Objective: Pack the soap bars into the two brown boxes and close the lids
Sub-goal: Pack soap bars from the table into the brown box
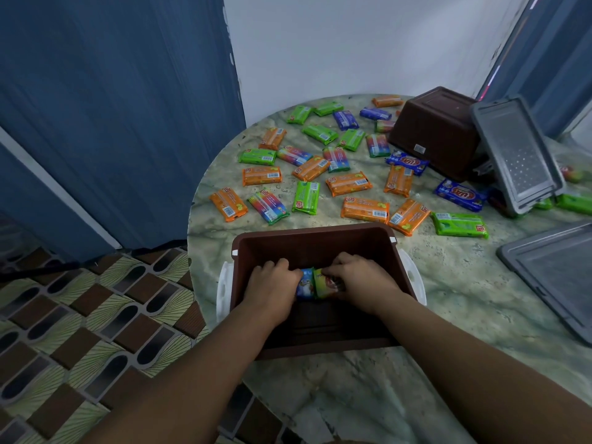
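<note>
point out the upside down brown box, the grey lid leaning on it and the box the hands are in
upside-down brown box (435,133), head view, on its side wall
leaning grey lid (515,155), head view, on its perforated middle panel
near brown box (307,241), head view, on its far inner wall

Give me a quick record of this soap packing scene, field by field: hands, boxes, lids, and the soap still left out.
left hand: inside near box, gripping a blue soap bar
right hand: inside near box, gripping a green soap bar
near box: brown, open, upright
far box: brown, upside down on the table
lids: grey, both off; leaning lid against far box, flat lid at right
loose soap bars: many scattered beyond the near box; orange, green, blue, multicoloured
</note>
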A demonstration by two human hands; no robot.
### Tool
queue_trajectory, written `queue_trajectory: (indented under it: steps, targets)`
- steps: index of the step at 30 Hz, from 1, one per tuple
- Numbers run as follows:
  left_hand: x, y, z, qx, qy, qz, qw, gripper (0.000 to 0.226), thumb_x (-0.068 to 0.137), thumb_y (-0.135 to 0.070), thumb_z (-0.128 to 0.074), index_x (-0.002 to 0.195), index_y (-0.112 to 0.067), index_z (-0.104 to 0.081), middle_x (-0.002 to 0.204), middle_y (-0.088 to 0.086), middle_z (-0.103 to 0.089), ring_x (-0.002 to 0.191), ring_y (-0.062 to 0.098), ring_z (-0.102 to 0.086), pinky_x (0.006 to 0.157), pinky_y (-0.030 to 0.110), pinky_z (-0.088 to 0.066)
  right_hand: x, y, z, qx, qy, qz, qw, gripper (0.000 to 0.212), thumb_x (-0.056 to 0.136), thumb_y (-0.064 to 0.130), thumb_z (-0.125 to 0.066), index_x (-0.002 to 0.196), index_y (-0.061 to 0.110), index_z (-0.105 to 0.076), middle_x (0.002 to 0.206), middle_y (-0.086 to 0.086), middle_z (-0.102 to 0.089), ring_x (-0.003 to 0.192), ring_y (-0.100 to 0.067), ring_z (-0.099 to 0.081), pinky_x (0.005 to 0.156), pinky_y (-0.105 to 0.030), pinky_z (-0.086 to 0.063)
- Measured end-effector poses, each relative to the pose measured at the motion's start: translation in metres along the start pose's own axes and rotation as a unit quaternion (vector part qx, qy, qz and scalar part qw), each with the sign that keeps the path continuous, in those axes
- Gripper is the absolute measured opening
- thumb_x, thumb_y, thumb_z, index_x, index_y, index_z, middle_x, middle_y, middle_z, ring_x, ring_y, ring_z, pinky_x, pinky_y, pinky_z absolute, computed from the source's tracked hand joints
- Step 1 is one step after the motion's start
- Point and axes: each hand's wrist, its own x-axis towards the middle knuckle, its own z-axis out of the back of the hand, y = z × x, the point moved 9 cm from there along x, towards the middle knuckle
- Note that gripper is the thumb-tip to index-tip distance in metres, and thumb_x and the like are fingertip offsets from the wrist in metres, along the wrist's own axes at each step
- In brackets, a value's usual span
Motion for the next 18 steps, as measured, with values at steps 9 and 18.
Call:
queue_trajectory:
  steps: [9,18]
  targets:
    - [-0.022,0.007,0.077,-0.046,-0.241,-0.024,0.969,0.028,0.088,-0.035,-0.070,0.110,-0.019,-0.063,0.101,0.002,-0.056,0.094,0.022,-0.050,0.072,0.036,-0.046,-0.026,0.010,0.072,-0.011,-0.244,0.041,0.969,0.043,0.085,0.035,-0.079,0.123,0.022,-0.067,0.111,-0.001,-0.057,0.102,-0.025,-0.054,0.083,-0.042,-0.049]
    - [0.013,0.051,0.062,-0.022,-0.141,0.057,0.988,0.040,0.100,-0.049,-0.051,0.134,-0.028,-0.044,0.126,0.003,-0.055,0.122,0.026,-0.046,0.095,0.042,-0.042,-0.005,-0.017,0.077,-0.071,-0.178,-0.043,0.981,0.047,0.102,0.043,-0.055,0.146,0.035,-0.040,0.136,0.000,-0.052,0.126,-0.028,-0.047,0.109,-0.045,-0.036]
